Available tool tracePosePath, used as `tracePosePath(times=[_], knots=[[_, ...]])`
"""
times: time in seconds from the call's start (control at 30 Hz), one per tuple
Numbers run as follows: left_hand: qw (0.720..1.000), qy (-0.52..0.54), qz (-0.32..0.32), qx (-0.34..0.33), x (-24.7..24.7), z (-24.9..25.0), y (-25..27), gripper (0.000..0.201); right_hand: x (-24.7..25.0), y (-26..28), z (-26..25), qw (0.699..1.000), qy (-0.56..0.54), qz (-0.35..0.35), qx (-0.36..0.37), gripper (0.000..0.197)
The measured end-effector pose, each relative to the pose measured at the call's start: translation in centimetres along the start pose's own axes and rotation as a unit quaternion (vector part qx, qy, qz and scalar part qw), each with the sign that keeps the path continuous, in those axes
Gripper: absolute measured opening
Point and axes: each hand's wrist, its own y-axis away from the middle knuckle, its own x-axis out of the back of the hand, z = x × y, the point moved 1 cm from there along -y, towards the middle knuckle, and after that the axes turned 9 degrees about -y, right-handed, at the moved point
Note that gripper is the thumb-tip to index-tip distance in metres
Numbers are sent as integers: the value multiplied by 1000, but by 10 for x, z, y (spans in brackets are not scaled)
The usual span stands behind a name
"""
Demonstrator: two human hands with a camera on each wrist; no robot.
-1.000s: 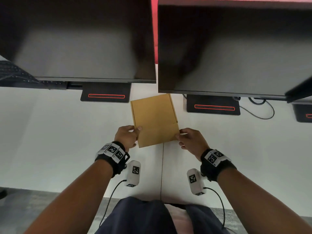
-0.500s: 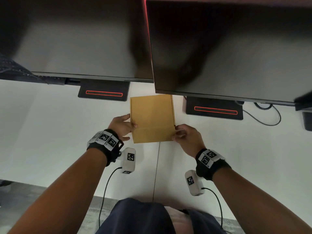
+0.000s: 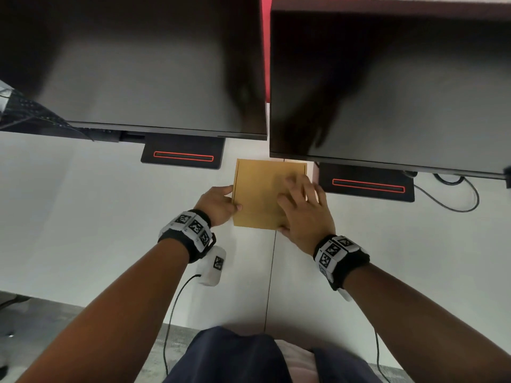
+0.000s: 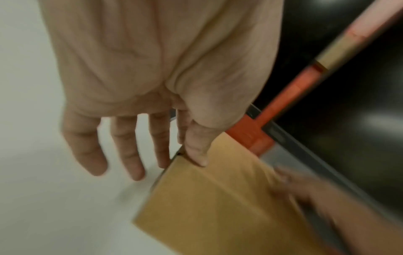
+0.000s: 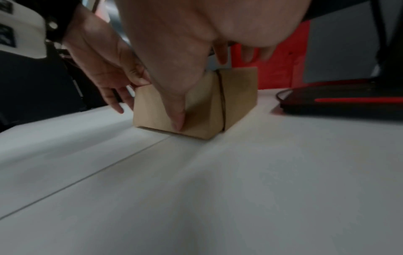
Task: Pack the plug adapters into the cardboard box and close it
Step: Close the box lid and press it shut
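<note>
A closed brown cardboard box (image 3: 257, 194) stands on the white table (image 3: 83, 217) between two monitor stands. My left hand (image 3: 218, 203) is at its left edge: the thumb lies on the top edge and the straight fingers (image 4: 161, 151) hang beside the left wall. My right hand (image 3: 301, 205) lies flat on the right part of the lid with fingers spread, and its thumb (image 5: 176, 112) presses down the front face. The box (image 5: 237, 93) shows a folded seam on its right side. No plug adapters are in view.
Two dark monitors (image 3: 152, 64) overhang the back of the table. Their black stands (image 3: 182, 156) (image 3: 367, 185) with red stripes flank the box. A black cable (image 3: 456, 200) loops at the right. A seam (image 3: 272, 272) runs down the table toward its front edge.
The box was squared up and slid back toward the monitors. My right hand rose from the near right corner onto the lid. My left hand stayed at the left edge.
</note>
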Motion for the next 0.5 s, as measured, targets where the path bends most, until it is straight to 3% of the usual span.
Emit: tracePosePath(times=[0.13, 0.27, 0.37, 0.43, 0.5], knots=[[971, -196, 56, -126, 5, 8, 6, 81, -10, -8, -7, 1000, -25, 9, 13, 72], [870, -426, 61, -239, 6, 3, 0, 100, -13, -9, -7, 999, -30, 17, 10, 77], [820, -487, 57, -295, -2, 2, -10, 118, -11, -14, -7, 1000, -26, 11, 2, 80], [784, -524, 65, -326, -6, 5, -18, 119, -9, -16, -5, 1000, -28, 9, 6, 83], [770, -526, 81, -351, -7, 9, -25, 116, -6, -15, 1, 999, -34, 5, 17, 88]])
